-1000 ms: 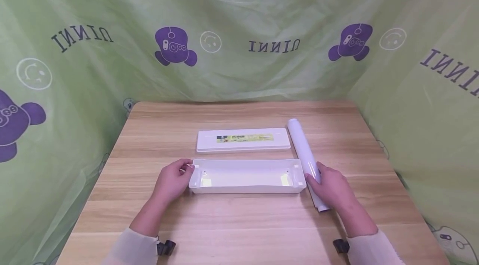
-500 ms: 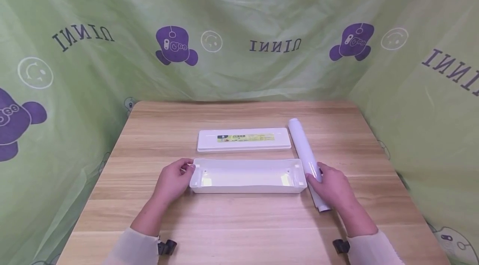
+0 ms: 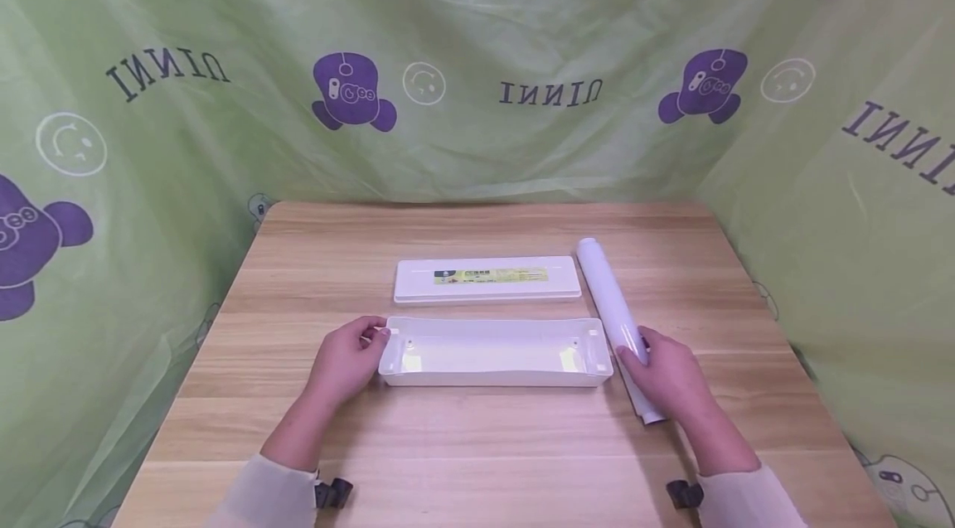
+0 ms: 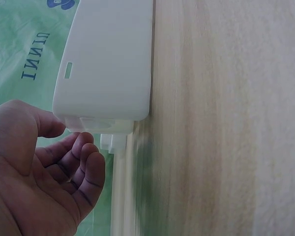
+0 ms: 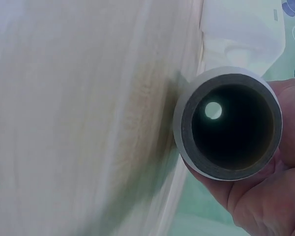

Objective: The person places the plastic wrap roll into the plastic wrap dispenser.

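Note:
A long white plastic box, lidless, lies across the middle of the table with its inside facing up. My left hand holds its left end, thumb at the rim corner and the other fingers curled against the end wall in the left wrist view. A roll of cling film slants along the right side of the box, a narrow gap between them. My right hand grips this roll near its front end, thumb on the box side. The right wrist view looks into the roll's hollow core.
Behind the box lies a flat white lid with a green and yellow label. The wooden table has green printed cloth hanging around its back and sides.
My right hand and the roll have shifted slightly right, widening the gap to the box. The left hand, box and lid stay put.

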The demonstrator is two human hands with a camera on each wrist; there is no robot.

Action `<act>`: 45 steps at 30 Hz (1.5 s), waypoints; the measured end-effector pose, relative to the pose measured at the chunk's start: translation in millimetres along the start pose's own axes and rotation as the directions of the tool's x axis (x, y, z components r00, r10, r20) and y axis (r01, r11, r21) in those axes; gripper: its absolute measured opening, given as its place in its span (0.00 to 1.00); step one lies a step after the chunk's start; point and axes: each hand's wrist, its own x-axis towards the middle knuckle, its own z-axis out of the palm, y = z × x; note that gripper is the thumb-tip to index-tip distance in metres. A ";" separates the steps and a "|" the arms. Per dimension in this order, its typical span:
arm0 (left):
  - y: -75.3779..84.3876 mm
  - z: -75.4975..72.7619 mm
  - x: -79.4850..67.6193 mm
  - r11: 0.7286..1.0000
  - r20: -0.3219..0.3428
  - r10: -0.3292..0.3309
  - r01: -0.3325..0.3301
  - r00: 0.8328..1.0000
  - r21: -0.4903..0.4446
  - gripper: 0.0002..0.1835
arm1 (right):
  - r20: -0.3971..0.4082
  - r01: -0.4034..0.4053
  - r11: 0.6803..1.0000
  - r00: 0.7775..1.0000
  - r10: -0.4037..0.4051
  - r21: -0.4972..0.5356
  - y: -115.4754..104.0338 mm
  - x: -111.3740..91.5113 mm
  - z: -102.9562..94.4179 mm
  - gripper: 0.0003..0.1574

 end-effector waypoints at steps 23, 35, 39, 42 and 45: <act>3.2 -3.7 -1.9 1.000 -0.004 0.002 -0.002 1.000 -0.004 0.18 | 0.028 -0.034 0.999 0.999 0.035 -0.032 -10.4 2.6 -6.5 0.42; 2.9 -2.2 -2.0 1.000 -0.010 0.000 0.000 1.000 -0.001 0.17 | 0.066 -0.024 0.999 0.997 0.027 -0.040 -6.9 2.1 -0.1 0.40; 2.1 -1.3 -1.4 1.000 -0.005 -0.002 0.002 1.000 -0.006 0.18 | 0.084 -0.048 0.998 0.995 0.051 -0.039 -6.3 3.5 -0.3 0.42; 1.7 -1.2 -1.6 1.000 0.000 -0.003 0.003 1.000 -0.003 0.18 | 0.083 -0.055 0.998 0.995 0.059 -0.042 -5.4 3.9 0.0 0.42; 1.8 -1.1 -1.9 1.000 0.002 -0.005 0.005 1.000 0.005 0.18 | 0.077 -0.055 0.997 0.995 0.059 -0.045 -4.4 3.5 0.2 0.44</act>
